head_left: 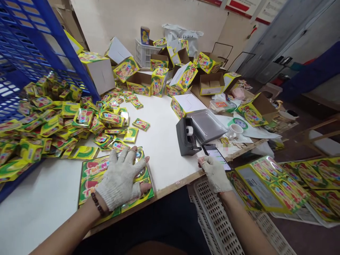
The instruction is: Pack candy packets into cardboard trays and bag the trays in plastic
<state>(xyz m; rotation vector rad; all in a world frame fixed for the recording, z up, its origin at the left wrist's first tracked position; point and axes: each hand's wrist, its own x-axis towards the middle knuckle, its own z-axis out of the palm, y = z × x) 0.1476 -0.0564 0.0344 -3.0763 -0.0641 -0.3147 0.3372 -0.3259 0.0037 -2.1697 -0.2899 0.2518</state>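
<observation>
My left hand point(120, 175), in a white fingerless knit glove, lies flat with spread fingers on a block of small yellow-green printed boxes point(91, 173) at the table's front edge. My right hand point(215, 173), gloved the same way, is closed at the near left edge of a smartphone point(218, 156) with a lit screen. Its curled fingers partly cover the phone, and their undersides are hidden. Just beyond the right hand stands a black tape dispenser point(186, 138) with a white roll.
Loose small boxes point(53, 124) spill from a tipped blue crate point(87, 78) at left. Open cartons point(139, 84) line the back. A grey tray point(208, 124) and white mug point(235, 131) stand at right. Below are a white basket point(212, 212) and a packed carton point(265, 187).
</observation>
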